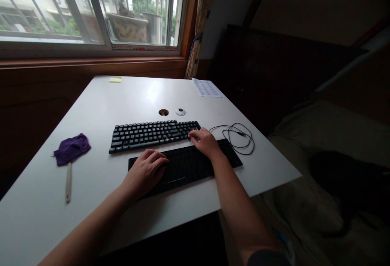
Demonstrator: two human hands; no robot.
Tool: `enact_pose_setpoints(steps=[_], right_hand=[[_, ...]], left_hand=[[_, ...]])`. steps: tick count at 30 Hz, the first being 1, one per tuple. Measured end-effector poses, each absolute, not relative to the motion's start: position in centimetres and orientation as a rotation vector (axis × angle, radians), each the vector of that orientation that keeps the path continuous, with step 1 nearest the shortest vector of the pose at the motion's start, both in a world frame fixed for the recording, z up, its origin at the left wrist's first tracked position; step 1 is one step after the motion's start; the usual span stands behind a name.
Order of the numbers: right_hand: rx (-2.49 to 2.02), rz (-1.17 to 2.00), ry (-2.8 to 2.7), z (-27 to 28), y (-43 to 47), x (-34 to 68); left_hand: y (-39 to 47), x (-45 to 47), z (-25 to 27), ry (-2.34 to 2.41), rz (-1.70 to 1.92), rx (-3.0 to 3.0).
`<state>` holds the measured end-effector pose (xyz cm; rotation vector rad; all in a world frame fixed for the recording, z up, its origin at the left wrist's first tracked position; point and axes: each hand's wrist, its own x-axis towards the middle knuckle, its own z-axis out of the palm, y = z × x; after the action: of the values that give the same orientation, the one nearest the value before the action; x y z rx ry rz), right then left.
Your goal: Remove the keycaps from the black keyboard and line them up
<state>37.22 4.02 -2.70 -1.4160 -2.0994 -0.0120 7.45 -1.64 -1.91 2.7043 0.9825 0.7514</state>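
A black keyboard (146,132) with raised keys lies across the white table. In front of it, closer to me, is a flat, black keyboard-shaped panel (185,164), whose surface is too dark to make out in detail. My left hand (148,168) rests over the panel's left part, fingers extended and lying on it. Above the panel's right half, my right hand (203,139) reaches to the right end of the keyboard. Its thumb and forefinger are pinched together by the keys there; what lies between them is too small to name.
A thin black cable (243,136) lies coiled at the right. To the left are a purple cloth (72,149) and a pale handle (68,182). Farther back lie a round cable-hole cover (180,112), a printed sheet (207,88) and a yellow note (115,79).
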Motion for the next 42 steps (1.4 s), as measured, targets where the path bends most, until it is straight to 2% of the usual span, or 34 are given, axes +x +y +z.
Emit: enact_pose_setpoints(steps=[29, 42], right_hand=[[-1.384, 0.081, -2.140, -2.56, 3.87, 36.67], [-1.416, -0.037, -2.245, -2.64, 3.98, 36.59]], left_hand=[[-1.65, 7.40, -1.89, 0.966, 0.765, 2.718], [-1.59, 7.51, -1.79, 0.970, 0.759, 2.710]])
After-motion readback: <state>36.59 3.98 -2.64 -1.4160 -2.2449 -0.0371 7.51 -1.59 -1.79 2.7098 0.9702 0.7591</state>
